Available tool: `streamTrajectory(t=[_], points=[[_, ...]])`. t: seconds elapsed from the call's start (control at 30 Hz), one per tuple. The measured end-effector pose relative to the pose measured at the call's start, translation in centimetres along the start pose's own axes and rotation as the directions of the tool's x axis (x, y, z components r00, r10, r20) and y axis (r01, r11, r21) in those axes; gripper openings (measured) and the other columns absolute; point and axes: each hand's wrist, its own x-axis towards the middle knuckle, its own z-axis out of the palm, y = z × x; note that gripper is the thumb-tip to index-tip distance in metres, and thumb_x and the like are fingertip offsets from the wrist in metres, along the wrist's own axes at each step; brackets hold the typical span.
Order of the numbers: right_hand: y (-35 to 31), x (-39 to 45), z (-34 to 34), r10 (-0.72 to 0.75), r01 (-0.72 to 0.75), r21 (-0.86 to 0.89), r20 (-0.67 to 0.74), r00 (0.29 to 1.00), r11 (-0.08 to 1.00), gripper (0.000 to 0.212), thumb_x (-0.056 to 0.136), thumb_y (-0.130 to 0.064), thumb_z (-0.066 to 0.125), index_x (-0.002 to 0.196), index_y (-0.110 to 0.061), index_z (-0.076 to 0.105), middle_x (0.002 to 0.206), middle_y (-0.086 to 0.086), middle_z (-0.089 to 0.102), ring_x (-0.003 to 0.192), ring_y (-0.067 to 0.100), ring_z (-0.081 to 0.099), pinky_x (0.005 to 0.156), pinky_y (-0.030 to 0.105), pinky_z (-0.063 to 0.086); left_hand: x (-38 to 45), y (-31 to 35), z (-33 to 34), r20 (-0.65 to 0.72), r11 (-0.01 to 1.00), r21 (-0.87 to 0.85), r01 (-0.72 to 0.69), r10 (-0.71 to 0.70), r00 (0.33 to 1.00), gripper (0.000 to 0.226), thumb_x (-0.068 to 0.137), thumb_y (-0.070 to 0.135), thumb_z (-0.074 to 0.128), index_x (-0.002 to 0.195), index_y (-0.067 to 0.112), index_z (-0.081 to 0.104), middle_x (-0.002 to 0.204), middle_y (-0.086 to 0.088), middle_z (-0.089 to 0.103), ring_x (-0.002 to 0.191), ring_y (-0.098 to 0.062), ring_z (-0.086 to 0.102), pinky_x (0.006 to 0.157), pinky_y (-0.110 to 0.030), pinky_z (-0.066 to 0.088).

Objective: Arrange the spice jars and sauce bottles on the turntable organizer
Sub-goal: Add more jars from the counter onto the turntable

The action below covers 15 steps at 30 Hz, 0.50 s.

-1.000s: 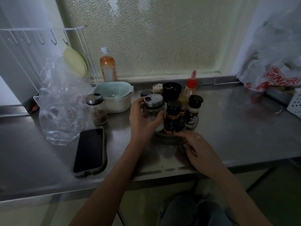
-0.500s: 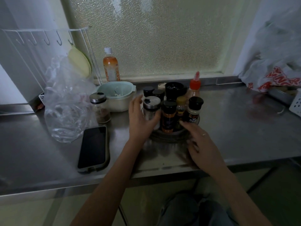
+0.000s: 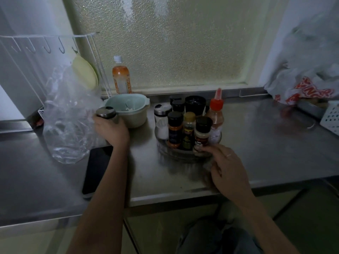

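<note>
A round clear turntable (image 3: 183,154) sits mid-counter, loaded with several jars and bottles. Among them are a steel-lidded salt shaker (image 3: 162,121), an orange-labelled jar (image 3: 174,130), a yellow-capped bottle (image 3: 189,131), a black-capped jar (image 3: 201,133) and a red-capped sauce bottle (image 3: 216,116). My left hand (image 3: 111,130) is off to the left, wrapped around a steel-lidded glass spice jar (image 3: 106,113) standing on the counter. My right hand (image 3: 226,166) rests at the turntable's front right rim, fingertips touching the black-capped jar's base.
A pale green bowl (image 3: 130,110) stands beside the held jar. A crumpled clear plastic bag (image 3: 67,121) and a black phone (image 3: 97,169) lie to the left. An orange drink bottle (image 3: 121,79) and wire rack (image 3: 45,44) stand behind. A white-red bag (image 3: 308,85) fills the right.
My left hand left the salt shaker on the turntable, moved left and closed around the steel-lidded spice jar by the bowl. My right hand stayed at the turntable's front rim.
</note>
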Motion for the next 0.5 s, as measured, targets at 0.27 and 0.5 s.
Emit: streamTrajectory(t=[0.27, 0.5], points=[[0.0, 0.1, 0.1, 0.046, -0.046, 0.006, -0.008, 0.999, 0.999, 0.048, 0.075, -0.016, 0.033, 0.112, -0.009, 0.062, 0.118, 0.012, 0.061, 0.111, 0.020, 0.047, 0.093, 0.029, 0.041, -4.6, 4.4, -2.1, -0.003, 0.935, -0.293, -0.199, 0.207, 0.978, 0.057, 0.070, 0.039, 0.076, 0.118, 0.019, 0.052, 0.115, 0.007, 0.061, 0.107, -0.008, 0.058, 0.094, -0.035, 0.050], [-0.3, -0.2, -0.1, 0.009, -0.011, 0.020, 0.092, 0.996, 1.000, 0.052, 0.077, -0.015, 0.033, 0.122, -0.017, 0.059, 0.131, 0.007, 0.056, 0.117, 0.016, 0.045, 0.098, 0.025, 0.037, -9.7, 7.2, -2.6, 0.381, 0.848, -0.448, -0.284, 0.468, 0.797, 0.054, 0.064, 0.034, 0.083, 0.110, 0.019, 0.059, 0.097, 0.015, 0.065, 0.092, 0.008, 0.062, 0.074, -0.011, 0.051]])
